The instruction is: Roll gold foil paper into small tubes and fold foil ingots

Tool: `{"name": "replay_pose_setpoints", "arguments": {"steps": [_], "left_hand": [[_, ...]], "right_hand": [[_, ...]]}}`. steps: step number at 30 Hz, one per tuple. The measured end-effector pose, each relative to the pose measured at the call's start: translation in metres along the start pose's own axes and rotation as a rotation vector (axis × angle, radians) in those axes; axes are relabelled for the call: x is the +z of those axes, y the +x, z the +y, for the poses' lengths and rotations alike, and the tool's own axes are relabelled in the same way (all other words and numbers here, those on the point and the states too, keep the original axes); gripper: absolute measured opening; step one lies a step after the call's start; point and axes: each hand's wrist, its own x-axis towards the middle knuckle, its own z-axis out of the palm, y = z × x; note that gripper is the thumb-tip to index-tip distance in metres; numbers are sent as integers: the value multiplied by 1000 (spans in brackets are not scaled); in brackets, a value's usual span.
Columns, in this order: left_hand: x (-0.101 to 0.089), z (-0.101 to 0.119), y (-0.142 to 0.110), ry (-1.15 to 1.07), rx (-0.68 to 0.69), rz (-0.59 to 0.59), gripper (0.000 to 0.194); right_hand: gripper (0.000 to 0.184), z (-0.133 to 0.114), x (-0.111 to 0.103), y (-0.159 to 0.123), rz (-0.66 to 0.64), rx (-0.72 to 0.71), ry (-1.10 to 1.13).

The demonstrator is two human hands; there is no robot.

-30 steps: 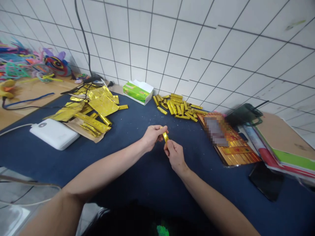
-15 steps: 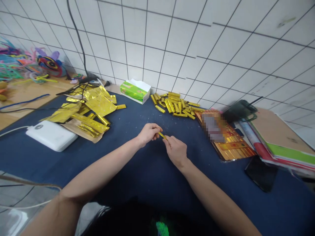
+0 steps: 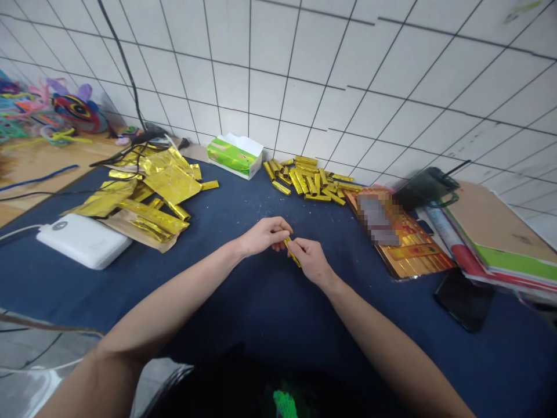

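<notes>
Between my two hands is a narrow rolled strip of gold foil paper (image 3: 295,255), held above the dark blue tabletop. My left hand (image 3: 268,235) pinches its upper end with thumb and fingers. My right hand (image 3: 310,259) grips it lower down, and the lower end pokes out under the fingers. Beyond the hands, a pile of folded gold foil paper rolls (image 3: 307,180) lies against the wall. To the left are flat gold foil sheets (image 3: 172,184), some overlapping, with brown paper among them.
A white power bank (image 3: 82,241) with a cable lies at left. A green tissue pack (image 3: 235,155) sits by the wall. On the right are a packet of orange-gold paper (image 3: 413,255), a dark mug (image 3: 429,188), a phone (image 3: 465,299) and stacked folders (image 3: 509,232).
The gold roll has turned steeper, and its lower end now shows below my right hand. My left fingers have shifted along its top. The view has moved slightly.
</notes>
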Motion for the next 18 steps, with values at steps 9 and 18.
{"name": "replay_pose_setpoints", "arguments": {"steps": [9,18], "left_hand": [[10,1,-1,9,-54,-2,15],[14,-5,1,8,-34,105,20]], "right_hand": [[44,-3,0,-2,-97,3,18],[45,-2,0,-1,-96,70,57]]}}
